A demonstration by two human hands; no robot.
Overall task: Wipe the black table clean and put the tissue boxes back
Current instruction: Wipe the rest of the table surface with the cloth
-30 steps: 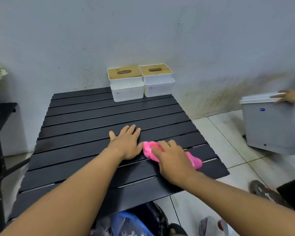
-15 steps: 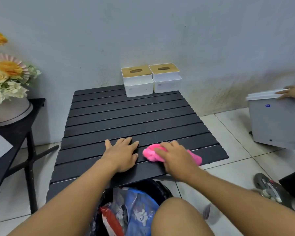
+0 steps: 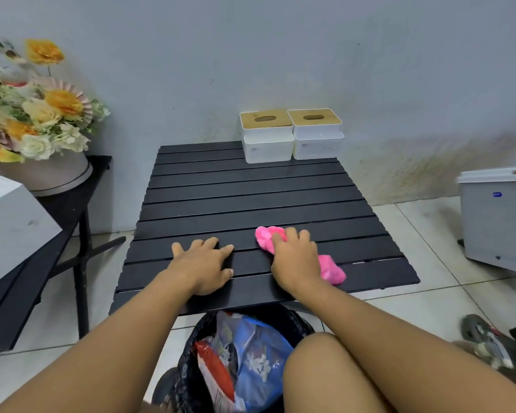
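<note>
Your pink cloth (image 3: 265,238) is soft and limp, bunched on the near right of the black desk (image 3: 251,189). Your right hand (image 3: 295,260) curls its fingers over it, and your left hand (image 3: 201,265) lies flat, fingers spread. The two tissue boxes (image 3: 267,150) at the far edge look light and rigid, so take them by their sides. Their small marks are unreadable.
</note>
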